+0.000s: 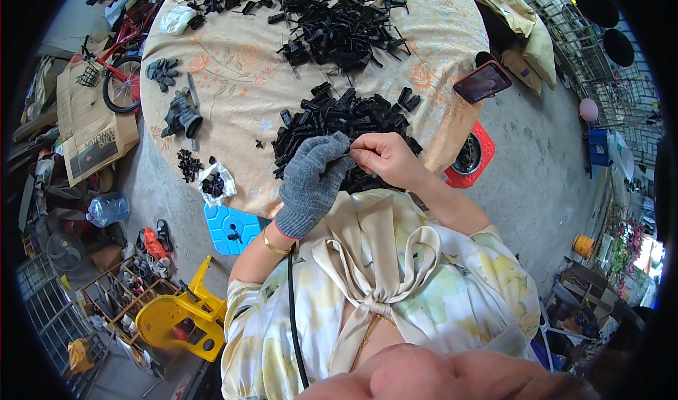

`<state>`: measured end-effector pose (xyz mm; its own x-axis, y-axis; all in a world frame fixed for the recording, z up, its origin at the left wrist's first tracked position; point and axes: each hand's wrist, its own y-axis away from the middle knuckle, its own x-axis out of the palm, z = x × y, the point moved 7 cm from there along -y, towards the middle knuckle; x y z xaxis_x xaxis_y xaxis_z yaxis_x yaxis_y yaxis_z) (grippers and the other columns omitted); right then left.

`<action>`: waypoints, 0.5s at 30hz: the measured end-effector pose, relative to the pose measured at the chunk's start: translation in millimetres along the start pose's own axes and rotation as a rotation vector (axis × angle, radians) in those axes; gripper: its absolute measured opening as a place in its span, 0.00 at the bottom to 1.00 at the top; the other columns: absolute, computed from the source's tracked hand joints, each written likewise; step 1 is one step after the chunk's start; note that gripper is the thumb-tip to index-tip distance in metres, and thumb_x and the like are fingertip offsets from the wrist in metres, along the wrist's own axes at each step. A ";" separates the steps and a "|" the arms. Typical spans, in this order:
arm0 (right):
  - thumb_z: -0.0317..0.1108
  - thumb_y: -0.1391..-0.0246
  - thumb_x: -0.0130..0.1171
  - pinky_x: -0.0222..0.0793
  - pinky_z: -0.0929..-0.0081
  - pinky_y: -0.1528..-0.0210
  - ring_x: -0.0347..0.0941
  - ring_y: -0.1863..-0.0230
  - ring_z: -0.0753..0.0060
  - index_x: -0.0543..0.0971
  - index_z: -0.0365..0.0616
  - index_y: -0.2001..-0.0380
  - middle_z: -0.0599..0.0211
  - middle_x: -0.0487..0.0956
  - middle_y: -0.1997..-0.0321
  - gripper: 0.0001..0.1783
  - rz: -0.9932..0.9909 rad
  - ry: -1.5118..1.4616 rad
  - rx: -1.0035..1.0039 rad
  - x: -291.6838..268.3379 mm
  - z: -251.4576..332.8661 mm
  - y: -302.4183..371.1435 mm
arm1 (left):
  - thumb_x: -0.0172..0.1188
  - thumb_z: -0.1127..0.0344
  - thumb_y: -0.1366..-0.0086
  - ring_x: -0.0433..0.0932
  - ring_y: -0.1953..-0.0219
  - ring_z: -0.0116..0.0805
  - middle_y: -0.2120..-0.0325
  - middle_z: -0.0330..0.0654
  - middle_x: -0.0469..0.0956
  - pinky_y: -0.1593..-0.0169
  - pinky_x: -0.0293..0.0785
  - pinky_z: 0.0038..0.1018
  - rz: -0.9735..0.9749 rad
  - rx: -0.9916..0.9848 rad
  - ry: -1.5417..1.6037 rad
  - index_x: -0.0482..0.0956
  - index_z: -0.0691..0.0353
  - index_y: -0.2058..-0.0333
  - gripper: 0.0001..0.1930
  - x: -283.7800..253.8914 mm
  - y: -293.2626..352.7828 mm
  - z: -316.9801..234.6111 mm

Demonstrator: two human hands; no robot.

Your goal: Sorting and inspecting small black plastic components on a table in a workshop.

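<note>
My left hand (313, 181), in a grey knitted glove, is closed, its fingertips meeting those of my bare right hand (381, 158). The right thumb and forefinger pinch right at the glove's fingertips. Whatever lies between them is too small or hidden to make out. Just beyond both hands, and partly behind them, spreads a pile of black plastic parts (339, 117) on the flower-patterned tablecloth (233, 110). Farther back lies a bigger heap of black parts (346, 36), many with thin stems.
Two grey gloves (162, 73) (182, 117) lie at the table's left, near a small white bag of black bits (216, 182). A phone (482, 82) stands at the right edge. Around the table are a blue stool (233, 229), a red stool (474, 161) and a yellow chair (185, 315).
</note>
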<state>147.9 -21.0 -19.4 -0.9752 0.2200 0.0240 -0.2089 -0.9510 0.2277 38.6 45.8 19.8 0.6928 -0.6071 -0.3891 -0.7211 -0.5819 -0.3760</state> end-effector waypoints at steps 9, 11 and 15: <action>0.34 0.56 0.55 0.69 0.70 0.69 0.75 0.71 0.67 0.78 0.45 0.66 0.61 0.78 0.73 0.12 -0.003 0.717 -0.201 -43.8 -39.3 -112.7 | 0.62 0.73 0.53 0.74 0.58 0.46 0.61 0.45 0.75 0.55 0.70 0.33 0.132 -0.189 -0.193 0.72 0.60 0.56 0.22 11.0 13.7 40.3; 0.33 0.57 0.54 0.70 0.68 0.68 0.76 0.69 0.63 0.78 0.46 0.64 0.60 0.79 0.71 0.13 -0.170 0.962 -0.261 -39.9 -52.3 -137.7 | 0.63 0.70 0.53 0.71 0.53 0.46 0.60 0.43 0.74 0.52 0.69 0.36 0.275 -0.076 -0.353 0.72 0.56 0.55 0.22 23.3 15.3 35.4; 0.31 0.60 0.50 0.71 0.60 0.68 0.76 0.68 0.53 0.78 0.44 0.76 0.54 0.78 0.74 0.08 -0.183 1.225 -0.235 -22.9 -84.2 -178.3 | 0.65 0.68 0.54 0.69 0.51 0.47 0.59 0.45 0.74 0.49 0.66 0.34 0.306 -0.032 -0.320 0.74 0.59 0.58 0.21 26.2 9.6 30.1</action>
<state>201.4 125.2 -142.5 -0.3318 0.1266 -0.9348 -0.2330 -0.9713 -0.0488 49.9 40.7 -19.3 0.4090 -0.5587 -0.7215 -0.8894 -0.4208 -0.1784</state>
